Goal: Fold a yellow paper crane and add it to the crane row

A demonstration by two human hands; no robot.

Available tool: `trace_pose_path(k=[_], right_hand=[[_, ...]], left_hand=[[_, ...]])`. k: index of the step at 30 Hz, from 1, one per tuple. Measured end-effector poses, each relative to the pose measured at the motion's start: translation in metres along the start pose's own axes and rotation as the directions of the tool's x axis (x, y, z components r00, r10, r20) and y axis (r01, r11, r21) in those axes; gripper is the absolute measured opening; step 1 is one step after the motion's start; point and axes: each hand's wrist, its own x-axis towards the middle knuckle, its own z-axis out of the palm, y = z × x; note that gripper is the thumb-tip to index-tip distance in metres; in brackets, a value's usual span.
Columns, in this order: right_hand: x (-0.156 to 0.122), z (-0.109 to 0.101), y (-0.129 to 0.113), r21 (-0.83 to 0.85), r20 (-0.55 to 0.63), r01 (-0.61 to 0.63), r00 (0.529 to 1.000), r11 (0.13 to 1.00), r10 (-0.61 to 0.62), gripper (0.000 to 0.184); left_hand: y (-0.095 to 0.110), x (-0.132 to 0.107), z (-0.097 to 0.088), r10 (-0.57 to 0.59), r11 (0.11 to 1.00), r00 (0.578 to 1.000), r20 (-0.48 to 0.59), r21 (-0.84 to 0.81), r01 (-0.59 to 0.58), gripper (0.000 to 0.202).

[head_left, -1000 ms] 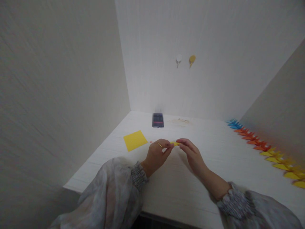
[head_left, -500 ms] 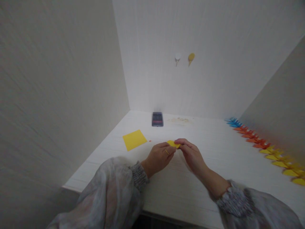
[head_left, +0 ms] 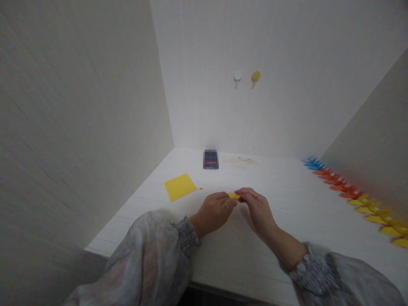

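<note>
A small folded piece of yellow paper (head_left: 234, 196) is pinched between both hands above the white table (head_left: 287, 246). My left hand (head_left: 214, 210), with a ring on one finger, closes on its left end. My right hand (head_left: 258, 210) closes on its right end, fingertips meeting the left hand's. Most of the paper is hidden by the fingers.
A flat yellow paper square (head_left: 180, 186) lies left of the hands, with a tiny red speck (head_left: 200, 188) beside it. A small dark box (head_left: 211, 159) stands near the back wall. A row of folded paper pieces, blue (head_left: 312, 162), orange (head_left: 338, 185), yellow (head_left: 382, 219), runs along the right wall. Two hooks (head_left: 246, 77) hang on the back wall.
The hands have drawn closer together and dropped slightly toward the table. The yellow paper between them shows less than before.
</note>
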Motion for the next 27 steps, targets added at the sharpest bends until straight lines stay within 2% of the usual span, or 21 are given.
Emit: trace_pose_path(k=[2,4,6,8,9,11,13,15,21,27], right_hand=[[0.004,-0.004,0.003,0.035,-0.027,-0.048,0.998,0.998,0.049,0.014],[0.008,-0.010,0.004,0.038,-0.045,-0.011,0.999,0.999,0.013,0.013],[0.011,-0.016,0.004,0.015,-0.007,0.129,0.992,0.991,-0.129,0.014],[0.011,-0.019,0.003,0.003,0.101,0.220,0.971,0.976,-0.219,0.015],[0.010,-0.018,0.003,-0.004,0.159,0.232,0.961,0.973,-0.228,0.015],[0.007,-0.017,0.002,-0.019,0.264,0.201,0.946,0.979,-0.189,0.016],[0.004,-0.014,0.002,-0.025,0.338,0.151,0.932,0.988,-0.133,0.016],[0.001,-0.012,0.002,-0.014,0.367,0.120,0.924,0.993,-0.106,0.016],[0.000,-0.011,0.000,0.051,0.297,0.129,0.945,0.990,-0.138,0.016],[-0.001,-0.009,-0.002,0.112,0.281,0.087,0.953,0.990,-0.115,0.014]], left_hand=[[0.000,0.000,0.001,-0.144,0.984,0.989,-0.041,-0.111,0.139,0.015],[-0.001,0.000,0.002,-0.374,0.898,0.925,-0.069,-0.277,0.342,0.009],[-0.004,0.000,0.003,-0.592,0.716,0.805,-0.042,-0.486,0.501,0.011],[-0.009,0.001,0.005,-0.694,0.480,0.716,0.076,-0.692,0.539,0.018],[-0.011,0.002,0.005,-0.722,0.357,0.679,0.131,-0.771,0.528,0.021],[-0.014,0.003,0.006,-0.738,0.203,0.642,0.207,-0.839,0.505,0.025],[-0.014,0.004,0.005,-0.735,0.136,0.633,0.242,-0.863,0.487,0.026],[-0.013,0.004,0.005,-0.727,0.115,0.638,0.254,-0.871,0.478,0.026],[-0.012,0.003,0.006,-0.713,0.092,0.646,0.273,-0.877,0.472,0.026],[-0.010,0.004,0.005,-0.693,0.052,0.657,0.298,-0.888,0.457,0.027]])
